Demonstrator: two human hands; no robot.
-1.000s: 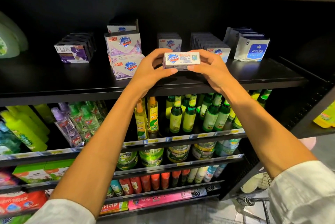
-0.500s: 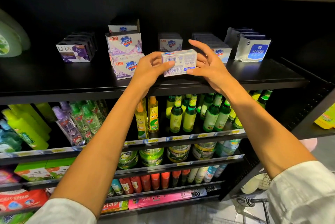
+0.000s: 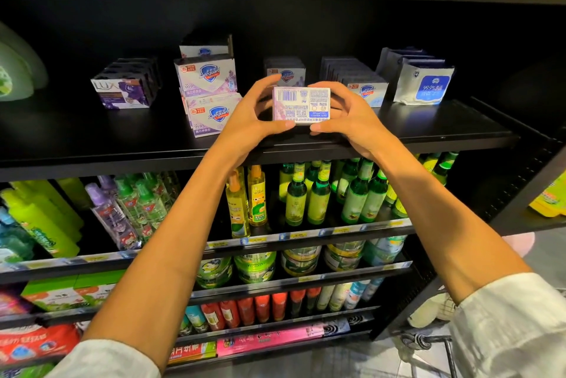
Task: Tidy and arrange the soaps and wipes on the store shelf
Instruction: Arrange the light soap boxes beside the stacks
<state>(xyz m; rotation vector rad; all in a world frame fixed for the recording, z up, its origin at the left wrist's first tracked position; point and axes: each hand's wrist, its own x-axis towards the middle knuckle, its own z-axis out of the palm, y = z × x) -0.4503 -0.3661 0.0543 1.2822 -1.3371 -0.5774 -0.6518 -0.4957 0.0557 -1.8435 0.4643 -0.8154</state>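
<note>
Since the earlier frame the soap box has turned barcode face toward the camera, and the right hand's fingers have closed. Both grips, left hand included, clasp its ends above the shelf's front edge.

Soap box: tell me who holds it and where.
Both hands hold the soap box: left hand at its left end, right hand at its right end.
</note>
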